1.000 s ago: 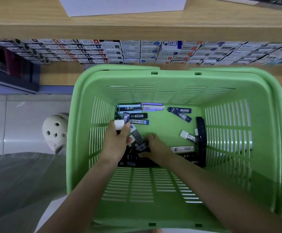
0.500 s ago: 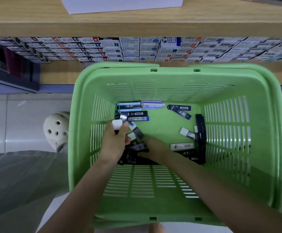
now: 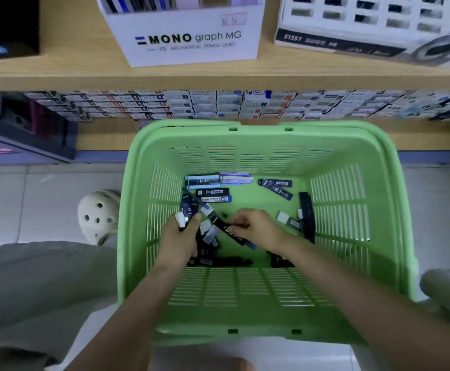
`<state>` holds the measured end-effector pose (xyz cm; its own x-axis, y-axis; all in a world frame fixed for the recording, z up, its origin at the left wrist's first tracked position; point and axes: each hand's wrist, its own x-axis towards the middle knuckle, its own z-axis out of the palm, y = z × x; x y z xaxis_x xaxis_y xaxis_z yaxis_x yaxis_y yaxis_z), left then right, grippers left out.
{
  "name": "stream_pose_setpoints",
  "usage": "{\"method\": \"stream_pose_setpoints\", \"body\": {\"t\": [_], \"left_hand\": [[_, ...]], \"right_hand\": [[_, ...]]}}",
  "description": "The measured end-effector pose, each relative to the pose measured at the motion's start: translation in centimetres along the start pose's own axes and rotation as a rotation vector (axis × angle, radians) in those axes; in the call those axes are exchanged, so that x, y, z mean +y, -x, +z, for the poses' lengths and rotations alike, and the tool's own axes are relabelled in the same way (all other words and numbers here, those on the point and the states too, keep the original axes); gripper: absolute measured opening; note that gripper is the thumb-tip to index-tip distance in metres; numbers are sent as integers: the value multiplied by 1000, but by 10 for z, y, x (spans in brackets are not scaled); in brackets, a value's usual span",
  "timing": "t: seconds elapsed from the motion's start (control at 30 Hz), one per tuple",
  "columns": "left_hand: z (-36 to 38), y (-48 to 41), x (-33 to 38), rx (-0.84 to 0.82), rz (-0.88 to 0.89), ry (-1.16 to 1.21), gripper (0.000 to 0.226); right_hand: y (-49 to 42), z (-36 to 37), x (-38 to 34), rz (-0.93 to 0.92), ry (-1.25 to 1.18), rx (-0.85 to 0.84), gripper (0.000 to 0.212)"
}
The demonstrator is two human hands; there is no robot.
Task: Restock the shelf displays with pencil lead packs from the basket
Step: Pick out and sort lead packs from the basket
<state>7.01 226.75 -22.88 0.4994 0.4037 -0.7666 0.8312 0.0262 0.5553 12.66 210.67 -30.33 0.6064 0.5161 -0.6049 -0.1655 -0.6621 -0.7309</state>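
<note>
since half a second ago the right hand (image 3: 258, 226) has lifted a black lead pack (image 3: 231, 231), pinched in its fingers, mid-frame in the green basket (image 3: 272, 156). left hand (image 3: 183, 234) clutches several packs. step: gathering; next needs carrying them to the shelf box (image 3: 191, 41), upper centre.

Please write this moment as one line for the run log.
stage: picking | left hand: holds several lead packs | right hand: grips black pack | basket: packs remain

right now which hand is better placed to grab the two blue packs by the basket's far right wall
Right hand: it is nearer those blue packs and holds one black pack; the left hand sits opposite, clutching several.
</note>
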Motion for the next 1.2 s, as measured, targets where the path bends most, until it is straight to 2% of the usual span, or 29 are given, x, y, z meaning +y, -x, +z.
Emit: {"method": "stream_pose_setpoints", "body": {"t": [0.1,0.17,0.23,0.33,0.47,0.63,0.83,0.93,1.03,1.2], "left_hand": [[3,13,3,-63,-73,194,10],[6,22,6,-126,-70,264,11],[8,31,12,-163,-24,290,15],[11,45,25,-176,43,306,20],[13,64,41,-171,135,276,12],[14,85,57,-137,159,382,18],[9,123,77,-319,189,493,20],[6,139,89,-295,222,497,23],[-2,149,100,-226,308,412,24],[-13,166,116,-210,486,255,29]], "right_hand": [[8,-11,-22,7,-175,60,32],[16,-17,-37,-11,-281,71,21],[26,-22,-54,-30,-366,99,7],[44,-30,-79,-41,-404,151,7],[66,-42,-101,-30,-383,238,18],[98,-66,-124,-39,-642,273,4],[131,-93,-146,-172,-909,383,9],[147,-97,-150,-231,-872,437,13],[163,-100,-153,-242,-653,469,19],[183,-91,-160,-269,-348,286,23]]}}
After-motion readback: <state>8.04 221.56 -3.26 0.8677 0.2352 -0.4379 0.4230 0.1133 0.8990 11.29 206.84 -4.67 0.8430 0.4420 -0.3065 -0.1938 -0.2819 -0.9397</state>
